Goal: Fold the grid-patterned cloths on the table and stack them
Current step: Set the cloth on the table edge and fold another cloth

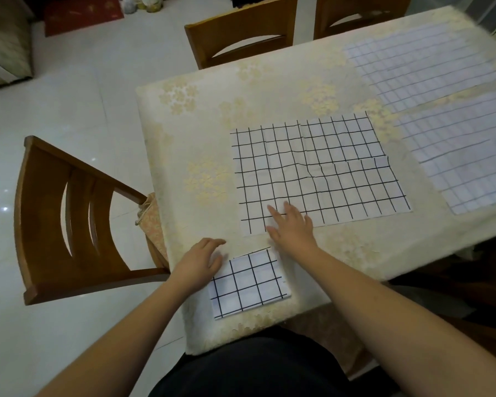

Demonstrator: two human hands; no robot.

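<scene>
A small folded grid-patterned cloth (248, 283) lies near the table's front edge. My left hand (199, 259) rests flat on its left edge, fingers straight. Just beyond it a large unfolded grid cloth (327, 167) lies spread in the middle of the table. My right hand (291, 224) lies open on that cloth's near left corner, fingers spread. Two more unfolded grid cloths lie further right, one at the far corner (421, 64) and one at the right edge (464, 150); both look blurred.
The table (201, 133) wears a cream floral cover. One wooden chair (69, 222) stands at the left side, two more chairs (241, 32) at the far side. White tiled floor lies to the left.
</scene>
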